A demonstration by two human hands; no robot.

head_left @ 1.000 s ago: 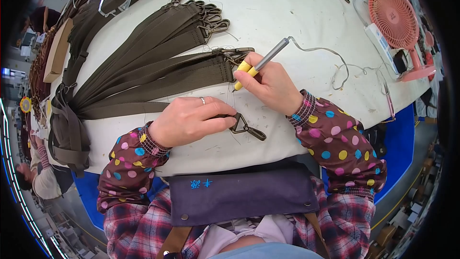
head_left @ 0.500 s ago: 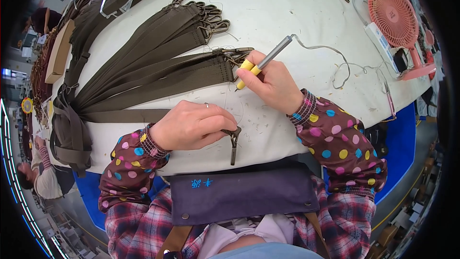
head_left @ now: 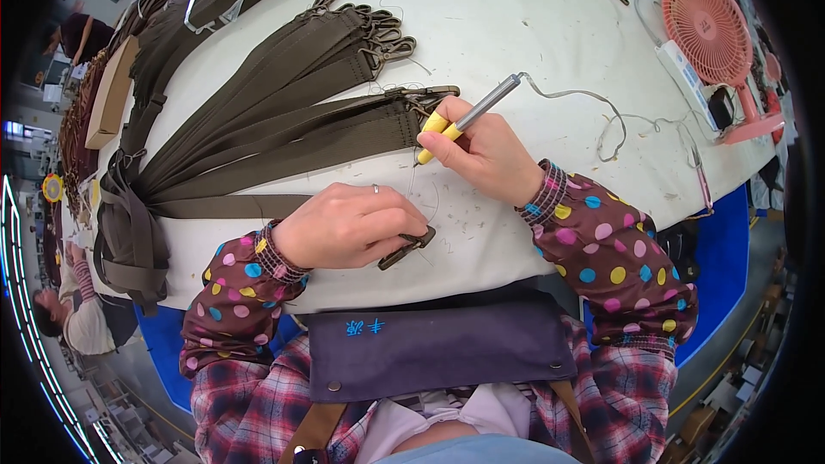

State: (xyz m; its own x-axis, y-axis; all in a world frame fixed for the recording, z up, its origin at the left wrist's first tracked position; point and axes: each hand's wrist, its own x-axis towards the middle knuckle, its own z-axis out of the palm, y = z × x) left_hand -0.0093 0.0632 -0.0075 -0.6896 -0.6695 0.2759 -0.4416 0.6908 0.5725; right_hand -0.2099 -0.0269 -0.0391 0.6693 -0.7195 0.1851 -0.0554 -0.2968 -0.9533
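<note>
swung leftward: dull bronze clasp (head_left: 404, 252), slanted | left hand (head_left: 352, 223): pinching it | right hand (head_left: 481, 153): gripping yellow-grey tool (head_left: 484, 106)

Blue characters (head_left: 365, 327) on purple apron (head_left: 447, 359)

A silver-and-yellow pen-shaped tool (head_left: 483, 107) slants in the right hand (head_left: 485, 150), tip down-left; 1 dark brown strap (head_left: 232, 207) reaches the left hand (head_left: 352, 223), its metal clip (head_left: 404, 251), apparently tilted, protruding beyond that hand.

The person's forearms (head_left: 614, 262) cross the white table's (head_left: 537, 30) near edge; above it, the left hand (head_left: 352, 225) pinches palm-down and the right hand (head_left: 485, 153) curls in a pen grip.
</note>
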